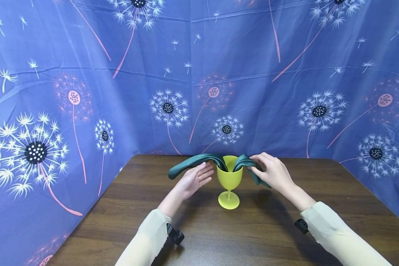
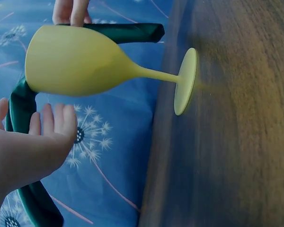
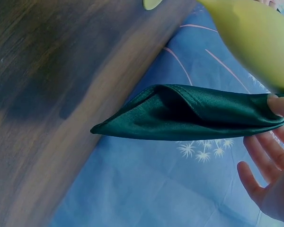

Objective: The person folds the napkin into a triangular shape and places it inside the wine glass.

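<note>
A yellow goblet (image 1: 229,180) stands upright on the table. A dark green satin cloth (image 1: 186,164), rolled into a long strip, dips into its bowl, and both ends arch out over opposite sides of the rim. My right hand (image 1: 275,173) pinches the cloth just outside the right rim. In the right wrist view, the thumb lies on top of the green cloth (image 3: 156,125), and its folded, pointed end sticks out past the hand. My left hand (image 1: 192,181) is beside the cloth's left end, fingers extended and slightly bent. Whether it touches the cloth, I cannot tell.
The brown wooden table (image 1: 199,240) ends at a blue curtain (image 1: 199,74) printed with dandelions, which hangs behind it and along its sides. A black wrist camera (image 1: 175,234) sits on the left sleeve, another black camera (image 1: 301,226) on the right.
</note>
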`<state>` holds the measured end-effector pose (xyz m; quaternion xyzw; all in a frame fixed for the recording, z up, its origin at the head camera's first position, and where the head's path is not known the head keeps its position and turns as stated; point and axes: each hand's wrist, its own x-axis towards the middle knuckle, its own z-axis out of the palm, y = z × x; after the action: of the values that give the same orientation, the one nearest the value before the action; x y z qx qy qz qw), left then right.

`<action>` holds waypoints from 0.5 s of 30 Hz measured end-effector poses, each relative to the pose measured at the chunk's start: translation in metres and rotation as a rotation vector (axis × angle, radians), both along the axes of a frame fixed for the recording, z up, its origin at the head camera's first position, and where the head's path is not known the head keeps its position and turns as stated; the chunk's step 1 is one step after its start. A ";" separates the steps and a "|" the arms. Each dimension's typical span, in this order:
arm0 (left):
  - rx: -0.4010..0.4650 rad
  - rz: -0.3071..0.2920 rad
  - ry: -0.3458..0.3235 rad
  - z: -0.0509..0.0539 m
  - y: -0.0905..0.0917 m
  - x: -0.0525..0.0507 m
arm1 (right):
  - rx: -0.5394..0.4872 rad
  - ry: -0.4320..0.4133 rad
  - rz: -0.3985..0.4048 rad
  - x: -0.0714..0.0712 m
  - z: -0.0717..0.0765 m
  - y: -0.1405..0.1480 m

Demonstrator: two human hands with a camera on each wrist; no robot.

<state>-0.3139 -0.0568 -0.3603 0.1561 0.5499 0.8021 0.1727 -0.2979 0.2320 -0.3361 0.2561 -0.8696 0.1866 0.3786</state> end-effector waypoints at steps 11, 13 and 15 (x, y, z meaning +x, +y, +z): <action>-0.238 0.110 0.226 -0.003 0.022 0.003 | -0.042 -0.048 0.023 0.002 -0.003 -0.002; -0.283 0.141 0.267 -0.002 0.025 0.005 | -0.051 -0.047 0.029 0.001 -0.004 -0.002; -0.308 0.164 0.284 -0.001 0.028 0.007 | -0.065 -0.051 0.035 0.001 -0.005 -0.003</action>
<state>-0.3069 -0.0291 -0.3615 0.1942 0.6957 0.6898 0.0496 -0.2967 0.2285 -0.3408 0.2543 -0.8679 0.2277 0.3609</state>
